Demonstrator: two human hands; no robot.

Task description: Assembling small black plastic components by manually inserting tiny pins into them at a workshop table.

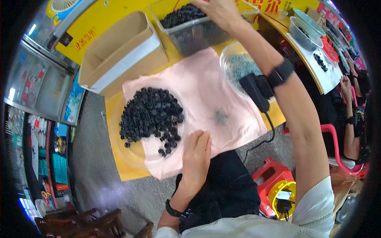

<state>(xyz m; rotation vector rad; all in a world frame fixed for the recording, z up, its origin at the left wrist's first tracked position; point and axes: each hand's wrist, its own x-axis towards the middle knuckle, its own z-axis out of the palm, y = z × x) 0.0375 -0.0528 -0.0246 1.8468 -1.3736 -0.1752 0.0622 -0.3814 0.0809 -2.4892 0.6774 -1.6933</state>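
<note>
Left hand [197, 154], fingers together, lies at four o'clock of black pieces [152, 111]; right hand [220, 12], grip unclear, at twelve-o'clock bin [192, 41].

Right fingers [201, 3] at clear bin [194, 43], piled black parts [151, 113]

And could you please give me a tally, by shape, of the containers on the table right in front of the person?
Rectangular clear bin: 1
Round clear containers: 2
Cardboard box: 1
Total: 4
</note>
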